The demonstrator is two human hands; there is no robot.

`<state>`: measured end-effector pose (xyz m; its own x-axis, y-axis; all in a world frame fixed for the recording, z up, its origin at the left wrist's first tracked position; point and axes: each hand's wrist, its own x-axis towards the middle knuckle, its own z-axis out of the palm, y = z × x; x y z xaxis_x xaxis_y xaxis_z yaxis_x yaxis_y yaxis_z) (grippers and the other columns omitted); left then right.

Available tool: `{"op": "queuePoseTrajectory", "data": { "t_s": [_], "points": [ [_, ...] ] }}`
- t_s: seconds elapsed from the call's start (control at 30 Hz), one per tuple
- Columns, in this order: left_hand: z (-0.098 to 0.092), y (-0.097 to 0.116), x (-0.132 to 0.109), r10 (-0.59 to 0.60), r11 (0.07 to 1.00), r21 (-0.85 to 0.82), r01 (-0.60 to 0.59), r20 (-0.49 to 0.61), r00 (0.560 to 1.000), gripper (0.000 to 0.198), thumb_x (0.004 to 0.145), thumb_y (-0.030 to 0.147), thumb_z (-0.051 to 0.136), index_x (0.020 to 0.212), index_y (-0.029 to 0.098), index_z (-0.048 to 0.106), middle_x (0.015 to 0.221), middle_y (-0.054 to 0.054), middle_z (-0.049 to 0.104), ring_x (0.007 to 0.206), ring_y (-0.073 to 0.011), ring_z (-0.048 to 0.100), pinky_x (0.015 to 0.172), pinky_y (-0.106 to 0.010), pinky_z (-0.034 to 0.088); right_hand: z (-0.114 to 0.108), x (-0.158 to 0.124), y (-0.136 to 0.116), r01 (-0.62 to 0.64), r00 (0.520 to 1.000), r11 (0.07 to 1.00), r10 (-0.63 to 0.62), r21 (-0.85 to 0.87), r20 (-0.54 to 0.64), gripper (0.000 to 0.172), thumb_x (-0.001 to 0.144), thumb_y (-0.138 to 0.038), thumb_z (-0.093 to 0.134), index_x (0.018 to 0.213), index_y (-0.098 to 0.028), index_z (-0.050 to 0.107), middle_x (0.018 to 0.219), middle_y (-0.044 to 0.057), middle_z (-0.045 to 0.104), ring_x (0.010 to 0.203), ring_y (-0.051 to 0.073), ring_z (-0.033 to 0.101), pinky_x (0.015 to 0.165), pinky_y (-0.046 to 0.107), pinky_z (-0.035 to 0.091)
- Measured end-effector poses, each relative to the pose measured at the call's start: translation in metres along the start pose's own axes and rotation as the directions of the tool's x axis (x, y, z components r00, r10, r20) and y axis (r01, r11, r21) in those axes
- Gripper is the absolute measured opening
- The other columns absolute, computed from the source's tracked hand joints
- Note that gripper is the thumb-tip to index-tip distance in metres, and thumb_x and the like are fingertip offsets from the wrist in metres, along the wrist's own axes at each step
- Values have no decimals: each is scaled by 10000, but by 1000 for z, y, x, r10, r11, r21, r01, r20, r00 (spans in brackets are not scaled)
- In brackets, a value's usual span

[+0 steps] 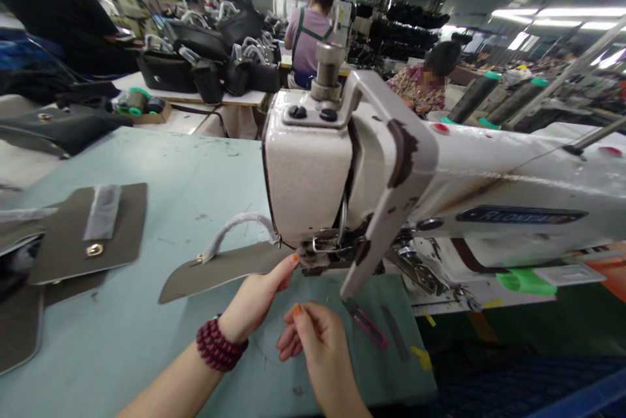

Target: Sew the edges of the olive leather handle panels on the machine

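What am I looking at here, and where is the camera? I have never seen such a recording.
The one picture comes from a camera worn on a person's head, looking down at their own bare hands. The big white sewing machine stands on a pale green table. Under its needle end lies a grey-brown flap piece with a wrapped white handle. The left hand, a dark red bead bracelet at its wrist, touches that piece's edge with its fingers; whether it pinches is unclear. The right hand hovers nearby, fingers curled shut; anything held is too fine to see. Pink thread snips lie by the machine, more flap pieces at far left. Other people work behind, among black bags.
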<state>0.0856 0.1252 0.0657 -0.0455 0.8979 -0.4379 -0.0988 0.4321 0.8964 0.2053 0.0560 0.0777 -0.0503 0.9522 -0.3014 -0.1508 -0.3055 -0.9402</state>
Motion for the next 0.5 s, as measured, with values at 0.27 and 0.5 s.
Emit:
{"op": "queuePoseTrajectory", "data": {
  "t_s": [0.27, 0.5],
  "points": [
    [3, 5, 3, 67, 998, -4, -67, 18, 998, 415, 670, 485, 715, 467, 172, 531, 461, 32, 458, 493, -114, 379, 497, -250, 336, 4, -6, 0, -50, 997, 999, 50, -14, 65, 564, 840, -655, 486, 737, -112, 599, 542, 59, 646, 417, 90, 573, 440, 151, 380],
    [7, 11, 0, 102, 995, -3, -102, -21, 995, 437, 679, 493, 704, 461, 182, 488, 457, 50, 409, 470, -100, 335, 476, -247, 312, 4, -12, 10, -88, 991, 996, 88, -13, 102, 560, 838, -660, 490, 754, -117, 601, 553, 56, 651, 426, 90, 579, 446, 150, 382]
  ]
}}
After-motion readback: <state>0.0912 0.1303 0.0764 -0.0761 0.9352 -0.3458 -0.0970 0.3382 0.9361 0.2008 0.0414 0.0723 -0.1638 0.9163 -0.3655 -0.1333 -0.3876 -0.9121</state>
